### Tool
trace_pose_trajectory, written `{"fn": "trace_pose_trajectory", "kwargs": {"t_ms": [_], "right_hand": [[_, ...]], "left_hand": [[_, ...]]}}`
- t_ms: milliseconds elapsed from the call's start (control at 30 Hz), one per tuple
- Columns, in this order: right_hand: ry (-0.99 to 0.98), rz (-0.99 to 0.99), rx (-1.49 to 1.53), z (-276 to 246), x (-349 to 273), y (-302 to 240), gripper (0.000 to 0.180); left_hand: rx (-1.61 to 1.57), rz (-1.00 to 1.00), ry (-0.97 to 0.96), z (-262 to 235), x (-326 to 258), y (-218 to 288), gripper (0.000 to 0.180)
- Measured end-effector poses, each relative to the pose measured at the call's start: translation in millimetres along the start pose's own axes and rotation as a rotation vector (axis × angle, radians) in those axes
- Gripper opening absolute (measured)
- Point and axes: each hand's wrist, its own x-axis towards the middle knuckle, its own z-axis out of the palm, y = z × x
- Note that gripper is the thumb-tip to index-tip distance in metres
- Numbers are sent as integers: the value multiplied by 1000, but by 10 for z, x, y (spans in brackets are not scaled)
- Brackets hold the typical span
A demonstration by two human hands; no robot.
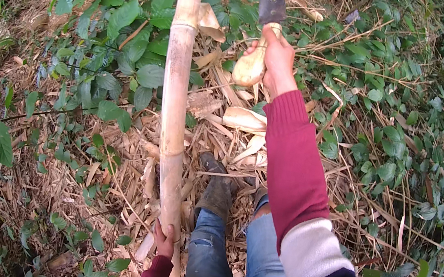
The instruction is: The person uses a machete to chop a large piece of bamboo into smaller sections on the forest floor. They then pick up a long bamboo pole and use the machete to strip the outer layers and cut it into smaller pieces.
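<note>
A long pale bamboo pole (175, 84) runs from the top edge down to the bottom, left of my legs. My left hand (165, 240) is closed around its lower part, thumb side showing. My right hand (275, 58) is stretched forward and grips the light wooden handle of a machete (273, 3). The dark, broad blade points away from me, up and to the right of the pole, and does not touch it. The handle's bulging end hangs toward me below the fist.
Dry bamboo sheaths (244, 120) and leaf litter (92, 175) cover the ground. Green leafy plants (131, 47) grow left of the pole, and vines (386, 137) spread on the right. My boots (216, 187) stand close beside the pole.
</note>
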Motion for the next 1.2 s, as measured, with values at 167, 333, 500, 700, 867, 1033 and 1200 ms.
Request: {"fn": "trace_pose_trajectory", "kwargs": {"t_ms": [167,333,500,700,867,1033,1200], "right_hand": [[-254,366,-195,396,-74,597,26],[-345,358,-368,205,156,607,29],[-170,145,-230,390,407,-160,28],[-225,596,-347,457,22,708,30],[-327,367,-371,102,183,820,27],[-118,194,-598,469,380,171,26],[-71,-17,-380,826,297,291,33]], "left_hand": [[16,-36,30,-40,38,28,80],[-60,12,43,-7,3,21,82],[100,-32,92,61,-43,99,111],[197,-104,20,-37,-91,268,122],[158,-96,105,-46,-139,367,122],[184,-122,158,33,-185,367,116],[179,-155,221,97,-206,391,111]]}}
